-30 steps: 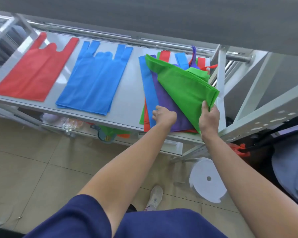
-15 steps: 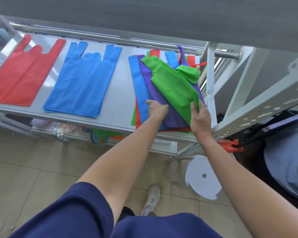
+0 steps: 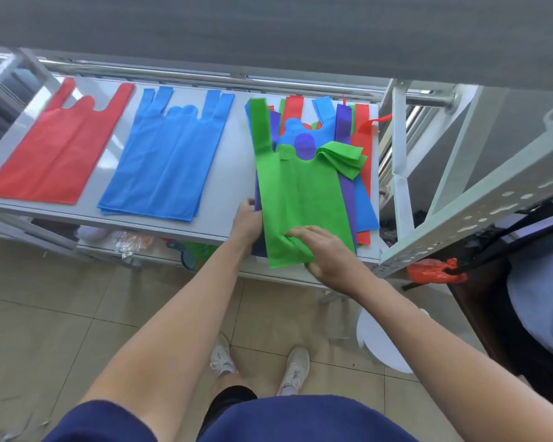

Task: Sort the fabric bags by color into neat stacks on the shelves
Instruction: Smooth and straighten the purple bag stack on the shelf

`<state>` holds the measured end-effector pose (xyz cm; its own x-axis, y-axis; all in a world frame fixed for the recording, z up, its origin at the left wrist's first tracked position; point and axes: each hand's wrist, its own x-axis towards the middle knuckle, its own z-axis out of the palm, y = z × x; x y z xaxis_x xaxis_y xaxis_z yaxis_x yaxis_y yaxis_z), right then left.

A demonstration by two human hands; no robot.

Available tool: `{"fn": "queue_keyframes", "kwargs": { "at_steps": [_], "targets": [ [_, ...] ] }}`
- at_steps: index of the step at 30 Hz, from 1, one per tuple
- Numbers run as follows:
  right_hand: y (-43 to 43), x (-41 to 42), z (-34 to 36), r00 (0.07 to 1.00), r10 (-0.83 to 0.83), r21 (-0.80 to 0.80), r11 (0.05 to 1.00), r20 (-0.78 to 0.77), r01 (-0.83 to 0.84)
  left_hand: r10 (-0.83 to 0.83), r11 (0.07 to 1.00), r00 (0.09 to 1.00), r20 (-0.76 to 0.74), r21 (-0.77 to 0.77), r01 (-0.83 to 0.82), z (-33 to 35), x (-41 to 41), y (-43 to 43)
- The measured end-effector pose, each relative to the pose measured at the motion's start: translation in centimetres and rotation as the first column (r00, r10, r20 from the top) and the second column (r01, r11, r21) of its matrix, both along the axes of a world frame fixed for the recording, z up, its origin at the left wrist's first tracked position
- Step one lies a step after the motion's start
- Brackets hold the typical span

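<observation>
I see my right hand (image 3: 329, 253) pinching the green bag (image 3: 300, 193) at its lower edge, fingers (image 3: 300, 232) flat on top, thumb beneath. My left hand (image 3: 248, 220) grips the mixed pile (image 3: 364, 202) underneath, fingers tucked out of sight. Left of both, the shelf (image 3: 237, 186) carries 1 blue stack (image 3: 166, 161) and 1 red stack (image 3: 55, 148)

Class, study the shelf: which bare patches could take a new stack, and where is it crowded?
Widest bare shelf lies between the blue stack and the mixed pile. A narrower strip separates the red stack from the blue. The right end is crowded: left hand grips the mixed pile, right hand pinches the green bag on top.
</observation>
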<state>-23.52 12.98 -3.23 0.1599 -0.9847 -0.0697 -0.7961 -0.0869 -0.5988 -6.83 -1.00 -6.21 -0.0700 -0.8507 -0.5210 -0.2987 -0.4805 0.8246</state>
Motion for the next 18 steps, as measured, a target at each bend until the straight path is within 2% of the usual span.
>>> {"fn": "queue_keyframes", "kwargs": {
  "at_steps": [2,4,5,7,10,13,17,18],
  "targets": [
    [0.4,0.0,-0.7,0.998,0.050,0.273,0.961,-0.042,-0.037,0.014,1.000,0.999,-0.040,0.016,-0.013,-0.2,1.4,0.5],
    [0.2,-0.5,-0.7,0.999,0.026,0.367,0.930,0.025,-0.033,-0.032,0.999,0.996,-0.082,0.016,0.033,-0.1,2.4,0.5],
    [-0.1,-0.8,-0.6,0.996,-0.044,0.352,0.936,0.082,0.013,-0.061,0.998,0.997,-0.055,0.002,0.062,-0.1,2.7,0.5],
    [-1.8,-1.9,-0.7,0.958,-0.259,0.279,0.935,0.121,0.218,-0.102,0.994,0.994,-0.023,-0.033,0.101,0.5,3.0,0.6],
    [-5.5,-4.4,-2.0,0.843,-0.537,0.210,0.827,0.027,0.521,-0.144,0.989,0.990,0.007,-0.039,0.145,0.7,3.1,0.7],
    [-9.0,-5.8,-3.2,0.765,-0.639,0.273,0.725,-0.074,0.632,-0.141,0.990,0.990,-0.025,0.005,0.141,1.0,2.9,0.5],
    [-12.1,-5.6,-3.7,0.702,-0.685,0.299,0.640,-0.196,0.708,0.078,0.983,0.953,-0.293,0.182,-0.024,2.5,2.5,0.5],
    [-12.5,-5.5,-3.8,0.692,-0.684,0.307,0.623,-0.232,0.719,0.107,0.978,0.942,-0.319,0.206,-0.042,2.5,2.4,0.4]
  ]
}}
